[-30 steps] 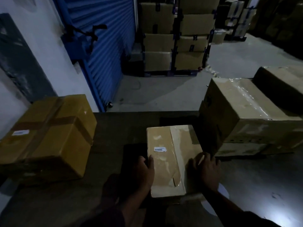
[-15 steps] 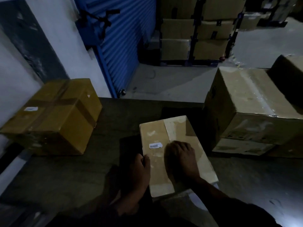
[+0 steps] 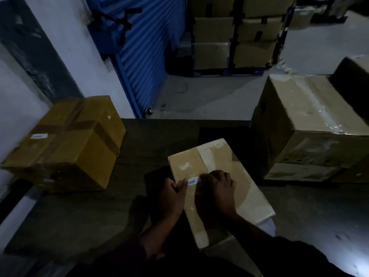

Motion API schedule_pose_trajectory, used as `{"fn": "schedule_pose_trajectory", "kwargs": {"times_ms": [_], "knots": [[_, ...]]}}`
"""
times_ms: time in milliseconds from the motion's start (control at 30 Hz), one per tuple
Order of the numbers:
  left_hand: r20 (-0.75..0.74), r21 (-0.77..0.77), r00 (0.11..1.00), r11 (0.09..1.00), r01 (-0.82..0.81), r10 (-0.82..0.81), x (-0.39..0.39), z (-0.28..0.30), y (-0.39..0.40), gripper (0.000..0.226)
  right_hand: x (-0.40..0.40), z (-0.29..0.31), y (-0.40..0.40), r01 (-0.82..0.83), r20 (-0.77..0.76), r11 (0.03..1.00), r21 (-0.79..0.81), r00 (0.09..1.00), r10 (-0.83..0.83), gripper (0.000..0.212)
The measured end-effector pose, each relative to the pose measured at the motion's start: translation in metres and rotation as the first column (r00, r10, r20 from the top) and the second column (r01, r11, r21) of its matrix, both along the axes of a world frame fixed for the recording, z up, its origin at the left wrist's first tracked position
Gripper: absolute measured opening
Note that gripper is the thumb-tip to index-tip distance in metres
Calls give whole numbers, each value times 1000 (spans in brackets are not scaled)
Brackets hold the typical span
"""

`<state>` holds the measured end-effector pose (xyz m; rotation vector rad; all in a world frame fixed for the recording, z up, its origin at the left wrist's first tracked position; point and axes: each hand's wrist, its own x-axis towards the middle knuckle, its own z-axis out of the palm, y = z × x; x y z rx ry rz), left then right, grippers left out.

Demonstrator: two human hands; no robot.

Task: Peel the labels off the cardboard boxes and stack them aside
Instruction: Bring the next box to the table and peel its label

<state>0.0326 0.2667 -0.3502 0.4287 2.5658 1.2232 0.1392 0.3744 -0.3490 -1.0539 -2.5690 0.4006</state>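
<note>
A flat pale cardboard box (image 3: 217, 162) lies on the dark table (image 3: 155, 136) right in front of me. A small white barcode label (image 3: 192, 180) is stuck on its top. My left hand (image 3: 173, 194) rests at the box's left edge, its fingertips touching the label's left end. My right hand (image 3: 216, 189) lies on the box top, fingers curled over the label's right end. Whether the label is lifted I cannot tell in the dim light.
A yellow-brown taped box (image 3: 65, 144) with its own white label (image 3: 39, 135) sits on the table at the left. A large pale box (image 3: 311, 126) stands at the right. Beyond the table are a blue shutter (image 3: 143, 47) and stacked cartons (image 3: 233, 33).
My right hand slid from the box's right edge to the label at its middle. My left hand shifted up to the label's left end. The view tilted slightly.
</note>
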Motion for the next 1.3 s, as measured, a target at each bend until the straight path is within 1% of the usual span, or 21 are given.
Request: {"fn": "schedule_pose_trajectory", "kwargs": {"times_ms": [67,133,333,433,567,667,767,867,1000,1067,1200,1300], "knots": [[71,1,997,999,39,-39,-13,2,6,44,-2,5,-10,54,12,998,16,998,-54,27],[114,3,990,997,81,-81,-21,-2,7,47,-4,7,-13,60,13,998,4,998,-60,30],[153,40,971,983,179,-183,-22,-15,-5,45,-6,-2,-10,99,-4,995,-22,995,-99,24],[168,41,960,975,220,-224,-27,-14,-7,47,-8,-4,-5,100,-16,993,-69,995,-102,22],[154,90,946,957,276,-287,-36,-6,-6,50,-14,1,-8,128,-7,985,-113,992,-129,23],[122,143,952,955,261,-279,-45,-3,0,52,-17,4,-11,164,-20,977,-135,986,-168,22],[74,137,955,952,275,-287,-55,0,7,55,-18,4,-10,180,-46,971,-160,981,-189,16],[79,127,946,945,302,-313,-65,-2,12,57,-21,6,-8,203,-65,961,-186,974,-218,12],[71,139,940,937,321,-333,-70,-11,11,58,-26,8,-7,241,-51,949,-204,965,-256,11],[95,150,942,940,306,-322,-68,-11,10,57,-28,7,-7,251,-40,948,-194,964,-263,11],[153,167,953,957,237,-263,-63,-15,9,55,-33,5,-10,307,27,947,-95,952,-305,10],[162,172,958,963,208,-236,-61,-17,9,57,-33,-3,-7,296,77,950,-96,954,-290,14]]}}
